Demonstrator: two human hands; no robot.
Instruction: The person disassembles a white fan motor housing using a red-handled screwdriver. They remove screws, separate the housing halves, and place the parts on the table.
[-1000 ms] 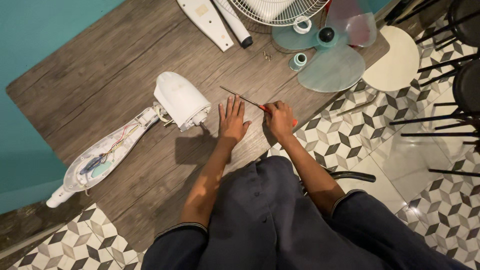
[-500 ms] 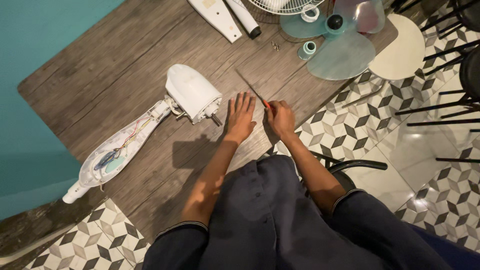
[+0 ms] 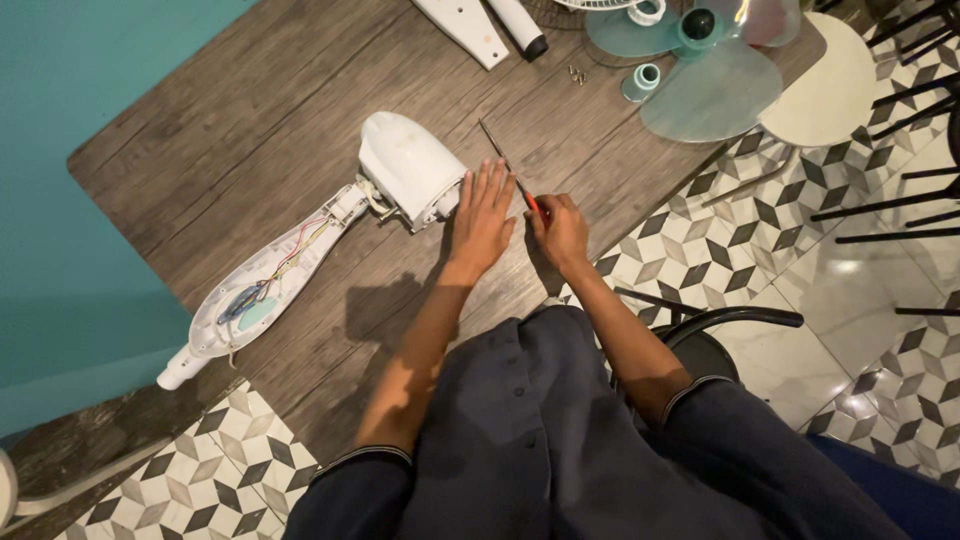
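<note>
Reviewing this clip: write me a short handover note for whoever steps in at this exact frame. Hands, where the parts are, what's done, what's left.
Left hand: flat on the wooden table, fingertips beside the white fan motor housing.
Right hand: closed on a red-handled screwdriver, shaft lying low over the table.
Parts: opened fan neck with exposed wiring attached to the housing; fan blade, teal cap and small screws at the far edge.
Done: blade and neck cover are off.
Left: the housing looks closed.
</note>
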